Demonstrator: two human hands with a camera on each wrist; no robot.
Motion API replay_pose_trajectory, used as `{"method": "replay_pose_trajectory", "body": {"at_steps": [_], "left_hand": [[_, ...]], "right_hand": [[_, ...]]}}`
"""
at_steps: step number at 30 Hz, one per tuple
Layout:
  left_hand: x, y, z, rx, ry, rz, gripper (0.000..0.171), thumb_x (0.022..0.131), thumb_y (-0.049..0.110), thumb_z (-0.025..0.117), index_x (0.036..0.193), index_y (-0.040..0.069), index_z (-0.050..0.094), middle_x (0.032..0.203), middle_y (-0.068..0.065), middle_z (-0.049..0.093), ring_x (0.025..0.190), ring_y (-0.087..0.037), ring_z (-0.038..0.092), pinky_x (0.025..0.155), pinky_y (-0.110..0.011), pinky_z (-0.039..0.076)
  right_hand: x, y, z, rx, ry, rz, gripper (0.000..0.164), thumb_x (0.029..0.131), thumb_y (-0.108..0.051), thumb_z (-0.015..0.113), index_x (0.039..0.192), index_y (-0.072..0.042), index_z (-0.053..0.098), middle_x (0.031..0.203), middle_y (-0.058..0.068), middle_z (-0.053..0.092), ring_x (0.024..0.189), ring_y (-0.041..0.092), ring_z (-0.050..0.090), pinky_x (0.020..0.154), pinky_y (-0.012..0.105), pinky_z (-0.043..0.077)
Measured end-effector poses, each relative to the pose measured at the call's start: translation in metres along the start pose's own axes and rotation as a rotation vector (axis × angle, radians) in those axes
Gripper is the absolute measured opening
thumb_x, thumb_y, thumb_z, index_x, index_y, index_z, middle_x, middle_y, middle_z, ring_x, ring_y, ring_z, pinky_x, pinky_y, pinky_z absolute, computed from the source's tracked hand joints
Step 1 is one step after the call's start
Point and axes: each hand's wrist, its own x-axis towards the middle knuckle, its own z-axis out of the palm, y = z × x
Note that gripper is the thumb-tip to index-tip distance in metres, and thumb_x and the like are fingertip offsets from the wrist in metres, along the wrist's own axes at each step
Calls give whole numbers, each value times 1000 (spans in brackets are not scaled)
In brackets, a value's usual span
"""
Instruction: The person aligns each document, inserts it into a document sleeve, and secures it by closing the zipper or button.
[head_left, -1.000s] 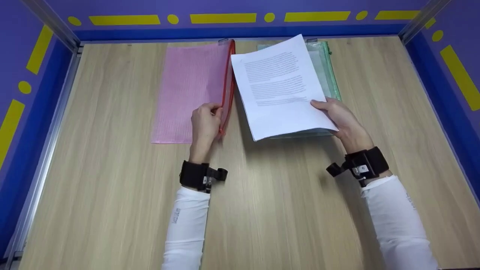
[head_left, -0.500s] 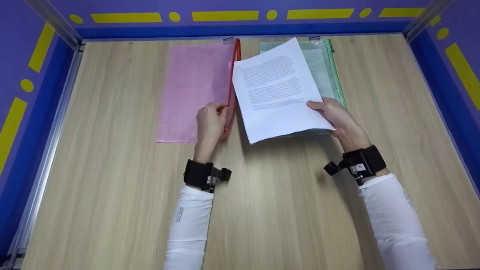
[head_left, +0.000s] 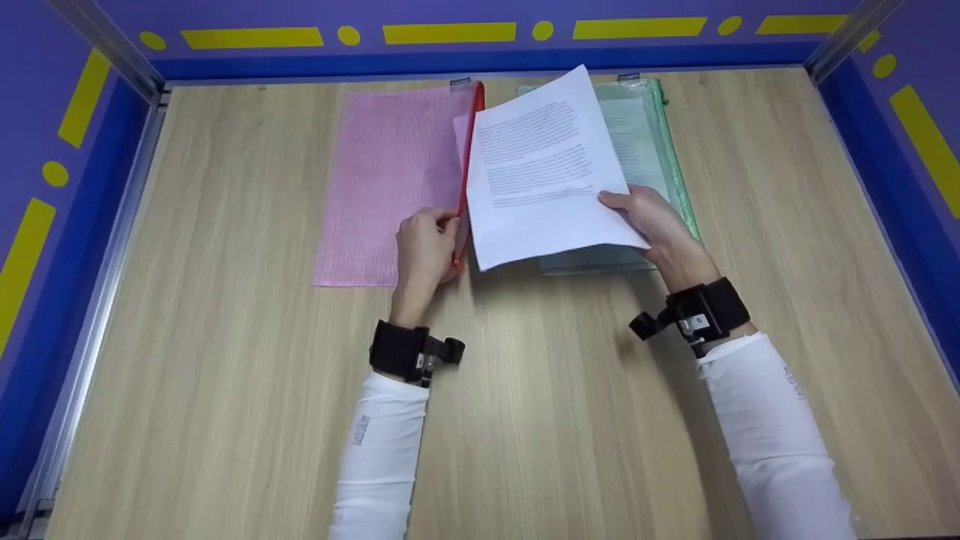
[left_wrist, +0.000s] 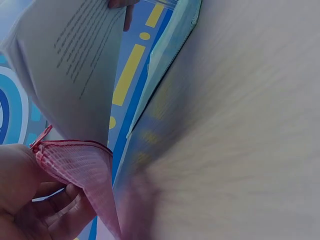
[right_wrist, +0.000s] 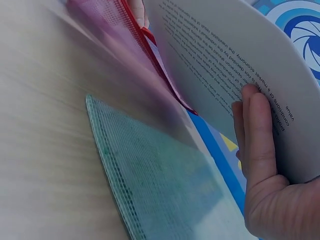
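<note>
A pink mesh zipper pouch [head_left: 390, 172] lies on the table, its red-edged mouth on the right side raised and gaping. My left hand [head_left: 426, 244] pinches that mouth near its lower corner, as the left wrist view also shows of the pouch [left_wrist: 75, 160]. Printed paper sheets [head_left: 536, 165] are held by my right hand [head_left: 660, 225], thumb on top and fingers underneath. The paper's left edge is at the pouch mouth, with its upper left corner inside. In the right wrist view, the fingers [right_wrist: 260, 135] lie flat along the underside of the paper [right_wrist: 220, 65].
A green mesh zipper pouch [head_left: 652, 135] with a printed sheet inside lies to the right, partly under the raised paper. Purple and blue walls [head_left: 465, 60] with yellow marks border the wooden table [head_left: 525, 420] at the back and sides.
My right hand has moved left and slightly away from me, carrying the paper into the pink pouch's mouth. My left hand keeps its pinch on the pouch edge, shifted slightly right in view.
</note>
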Motion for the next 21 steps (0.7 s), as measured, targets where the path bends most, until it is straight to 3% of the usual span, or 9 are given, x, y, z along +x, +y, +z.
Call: {"method": "replay_pose_trajectory", "body": {"at_steps": [11, 21], "left_hand": [[1, 1, -4, -18, -11, -8, 20, 93, 11, 65, 109, 4, 76, 100, -15, 76, 89, -26, 71, 82, -38, 56], [2, 0, -6, -48, -42, -53, 20, 94, 12, 65, 110, 5, 76, 101, -13, 76, 89, -24, 71, 82, -37, 56]], "right_hand": [[8, 3, 14, 49, 39, -15, 42, 103, -15, 46, 144, -5, 45, 107, 2, 72, 91, 13, 73, 71, 23, 59], [12, 8, 22, 13, 96, -1, 46, 104, -17, 45, 148, -6, 41, 109, 0, 67, 90, 9, 70, 74, 20, 55]]}}
